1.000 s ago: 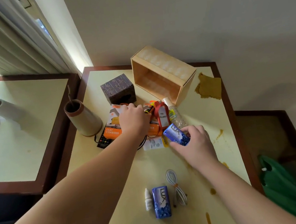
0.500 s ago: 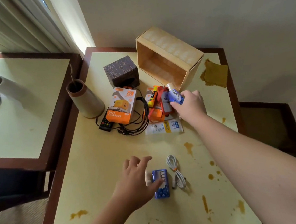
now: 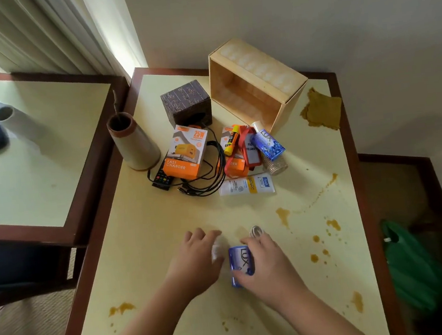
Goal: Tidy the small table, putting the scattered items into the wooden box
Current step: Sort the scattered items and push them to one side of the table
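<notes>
Both hands work at the near middle of the small table (image 3: 139,230): the left hand (image 3: 197,262) curls its fingers round a small white bottle (image 3: 216,249), and the right hand (image 3: 266,269) rests on a blue soap packet (image 3: 240,260), its fingers bent over the packet's right edge, with a coiled white cable (image 3: 256,230) poking out past the fingertips. The pale yellow top around them carries brown stains to the right and along the near edge, and bare surface lies to the left of the hands. Further back lies the clutter: a white tube (image 3: 246,186), an orange charger box (image 3: 188,151) on black cables (image 3: 209,174), a second blue soap packet (image 3: 269,143) across a paper cup (image 3: 275,161), and a red tag (image 3: 249,148). The wooden box (image 3: 257,81) lies on its side at the far edge by the wall, its opening facing the pile. A dark wooden rim frames the table; a second table (image 3: 35,148) stands to the left, and a green bag (image 3: 412,261) lies on the floor to the right.
</notes>
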